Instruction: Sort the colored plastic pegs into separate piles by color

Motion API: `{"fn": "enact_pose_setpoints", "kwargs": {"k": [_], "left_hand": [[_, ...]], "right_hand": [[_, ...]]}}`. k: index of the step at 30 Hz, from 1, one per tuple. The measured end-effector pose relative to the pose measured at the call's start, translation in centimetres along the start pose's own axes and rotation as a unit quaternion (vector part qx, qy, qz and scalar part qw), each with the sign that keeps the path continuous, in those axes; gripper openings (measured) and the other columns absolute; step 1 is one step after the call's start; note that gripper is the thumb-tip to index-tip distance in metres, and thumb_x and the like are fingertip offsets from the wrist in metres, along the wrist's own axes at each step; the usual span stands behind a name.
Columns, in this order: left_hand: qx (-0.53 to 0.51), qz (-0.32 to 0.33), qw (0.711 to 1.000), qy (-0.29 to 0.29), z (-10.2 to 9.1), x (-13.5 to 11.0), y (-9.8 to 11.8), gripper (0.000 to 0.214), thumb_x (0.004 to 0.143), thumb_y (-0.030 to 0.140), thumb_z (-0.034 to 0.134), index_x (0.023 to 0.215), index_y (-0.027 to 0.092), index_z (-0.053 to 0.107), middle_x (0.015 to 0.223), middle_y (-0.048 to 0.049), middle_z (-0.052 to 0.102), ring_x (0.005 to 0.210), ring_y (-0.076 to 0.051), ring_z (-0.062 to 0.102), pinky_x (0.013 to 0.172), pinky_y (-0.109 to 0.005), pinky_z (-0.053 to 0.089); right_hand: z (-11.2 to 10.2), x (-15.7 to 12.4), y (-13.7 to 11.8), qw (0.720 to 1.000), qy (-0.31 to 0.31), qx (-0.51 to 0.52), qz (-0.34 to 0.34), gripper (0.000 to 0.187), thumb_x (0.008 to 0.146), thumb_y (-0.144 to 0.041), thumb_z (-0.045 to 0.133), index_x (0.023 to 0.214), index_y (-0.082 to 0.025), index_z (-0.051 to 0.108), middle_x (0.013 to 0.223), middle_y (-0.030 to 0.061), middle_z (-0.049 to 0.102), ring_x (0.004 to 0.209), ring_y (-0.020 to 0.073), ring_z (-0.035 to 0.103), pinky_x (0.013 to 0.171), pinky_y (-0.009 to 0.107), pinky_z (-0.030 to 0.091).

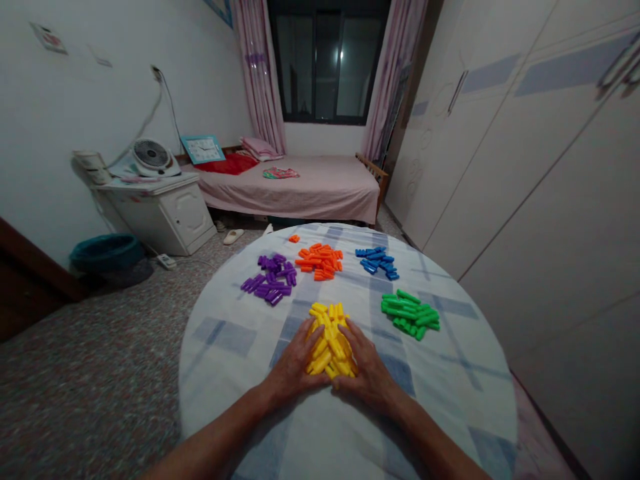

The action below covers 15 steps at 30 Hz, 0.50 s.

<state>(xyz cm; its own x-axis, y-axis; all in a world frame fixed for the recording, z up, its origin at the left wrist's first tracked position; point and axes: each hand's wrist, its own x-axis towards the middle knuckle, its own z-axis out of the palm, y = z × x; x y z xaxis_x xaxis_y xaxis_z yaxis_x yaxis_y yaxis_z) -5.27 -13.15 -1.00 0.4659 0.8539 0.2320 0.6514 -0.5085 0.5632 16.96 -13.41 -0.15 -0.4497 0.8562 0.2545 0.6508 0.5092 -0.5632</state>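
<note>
Near the table's (225,373) near edge, the left hand (293,363) and right hand (370,367) press inward around the yellow pieces (330,340), holding them in one heap apart from the other colours.

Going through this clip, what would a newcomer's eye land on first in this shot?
The bright yellow pile of plastic pieces comes first, on the near side of the round table, cupped between the left hand and right hand. Beyond it, on the checked cloth, lie a purple pile, an orange pile, a blue pile and a green pile, each separate.
</note>
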Motion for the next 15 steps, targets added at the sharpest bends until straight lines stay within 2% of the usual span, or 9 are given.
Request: {"fn": "enact_pose_setpoints", "kwargs": {"k": [3, 6, 10, 11, 12, 15], "left_hand": [[0.025, 0.016, 0.999, 0.015, -0.8, 0.2, -0.2, 0.085, 0.075, 0.051, 0.064, 0.144, 0.02, 0.025, 0.153, -0.0167, 0.019, 0.14, -0.033, 0.019, 0.111, -0.052, 0.027], [0.069, 0.024, 0.996, 0.057, -3.1, 1.1, -1.6, 0.07, 0.081, 0.049, 0.055, 0.142, 0.023, 0.031, 0.151, -0.013, 0.025, 0.139, -0.031, 0.022, 0.111, -0.05, 0.026], [0.128, -0.074, 0.972, 0.184, -7.3, 4.6, -5.7, 0.049, 0.09, 0.04, 0.042, 0.134, 0.018, 0.043, 0.147, -0.0121, 0.033, 0.136, -0.027, 0.03, 0.111, -0.045, 0.028], [0.145, -0.093, 0.965, 0.196, -8.4, 5.8, -6.9, 0.048, 0.089, 0.04, 0.042, 0.132, 0.018, 0.046, 0.145, -0.0116, 0.035, 0.135, -0.027, 0.032, 0.111, -0.046, 0.029], [0.161, -0.111, 0.96, 0.201, -9.2, 7.0, -8.0, 0.048, 0.089, 0.041, 0.042, 0.13, 0.018, 0.048, 0.144, -0.0116, 0.036, 0.134, -0.028, 0.032, 0.111, -0.047, 0.029], [0.204, -0.154, 0.954, 0.159, -11.1, 10.5, -10.6, 0.049, 0.087, 0.047, 0.043, 0.127, 0.018, 0.052, 0.142, -0.0127, 0.039, 0.134, -0.03, 0.031, 0.11, -0.049, 0.028]], "right_hand": [[0.2, 0.7, 0.4, 1.0, 0.024, -0.003, -0.016, 0.081, 0.071, -0.053, 0.065, 0.141, -0.024, 0.036, 0.147, 0.013, 0.035, 0.136, 0.0319, 0.03, 0.107, 0.052, 0.03], [-0.3, 1.7, 1.4, 0.997, 0.074, 0.004, 0.003, 0.06, 0.084, -0.047, 0.052, 0.139, -0.025, 0.039, 0.145, 0.0097, 0.039, 0.134, 0.0274, 0.034, 0.108, 0.05, 0.031], [-1.0, 4.5, 3.3, 0.986, 0.151, 0.044, 0.054, 0.044, 0.09, -0.04, 0.041, 0.132, -0.026, 0.045, 0.136, 0.0086, 0.049, 0.126, 0.0229, 0.045, 0.105, 0.047, 0.037], [-1.0, 5.3, 3.8, 0.982, 0.167, 0.053, 0.065, 0.043, 0.09, -0.04, 0.041, 0.129, -0.024, 0.048, 0.132, 0.0088, 0.052, 0.123, 0.0226, 0.048, 0.103, 0.046, 0.039], [-1.0, 5.9, 4.2, 0.979, 0.18, 0.06, 0.076, 0.041, 0.089, -0.039, 0.04, 0.126, -0.023, 0.051, 0.127, 0.009, 0.055, 0.119, 0.0224, 0.051, 0.102, 0.045, 0.041], [-0.5, 7.0, 5.1, 0.971, 0.202, 0.07, 0.104, 0.038, 0.089, -0.038, 0.039, 0.118, -0.02, 0.055, 0.118, 0.0094, 0.059, 0.111, 0.0219, 0.055, 0.099, 0.044, 0.042]]}}
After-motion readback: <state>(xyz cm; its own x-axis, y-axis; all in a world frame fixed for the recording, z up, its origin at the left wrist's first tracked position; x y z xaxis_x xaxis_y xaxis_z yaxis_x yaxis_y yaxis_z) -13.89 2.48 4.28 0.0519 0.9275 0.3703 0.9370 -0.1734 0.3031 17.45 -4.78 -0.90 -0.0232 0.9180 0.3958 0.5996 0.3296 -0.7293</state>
